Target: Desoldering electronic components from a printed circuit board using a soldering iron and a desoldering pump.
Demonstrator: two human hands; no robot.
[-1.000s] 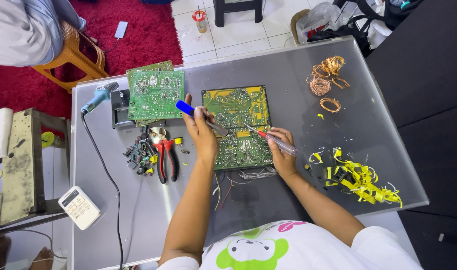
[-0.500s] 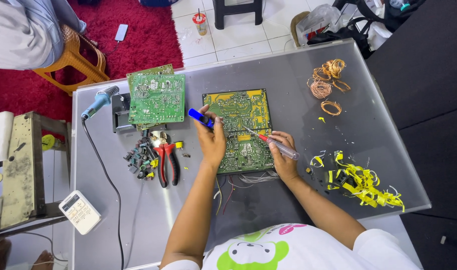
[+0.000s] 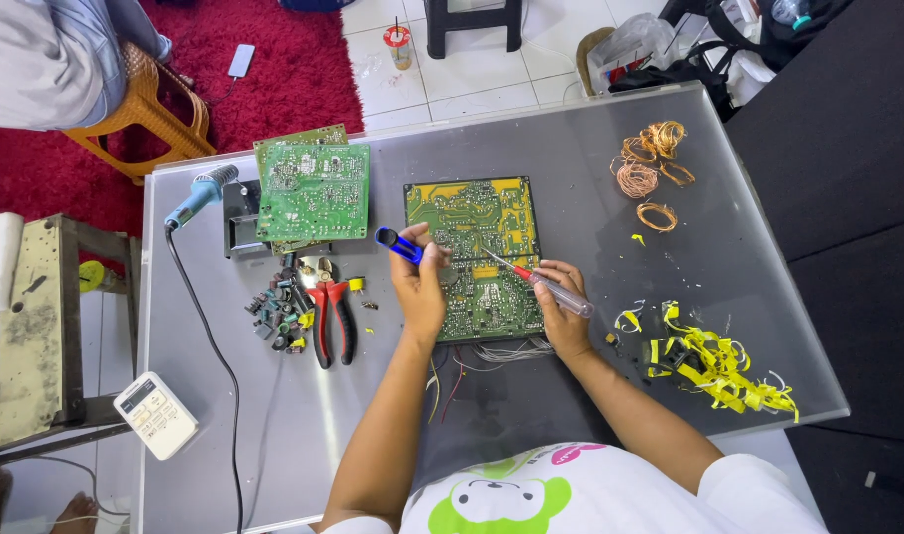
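Note:
A green and yellow circuit board (image 3: 477, 222) lies solder side up in the middle of a glass table (image 3: 571, 148). My left hand (image 3: 419, 287) rests on the board's left edge and grips a tool with a blue handle (image 3: 398, 244). My right hand (image 3: 563, 316) sits at the board's lower right and holds a screwdriver with a clear and red handle (image 3: 556, 292), its tip touching the board's surface. Loose wires (image 3: 492, 351) trail from the board's near edge.
Two more green boards (image 3: 312, 190) are stacked at the left, beside a hot air gun (image 3: 203, 193) with a cord. Red pliers (image 3: 330, 311), small loose parts (image 3: 274, 311), a white remote (image 3: 155, 415), copper coils (image 3: 650, 163), yellow scraps (image 3: 714, 361). Another person sits on an orange stool (image 3: 145, 109).
My left hand has shifted right along the board's edge with the blue tool. The right hand and the screwdriver stay on the board's lower right.

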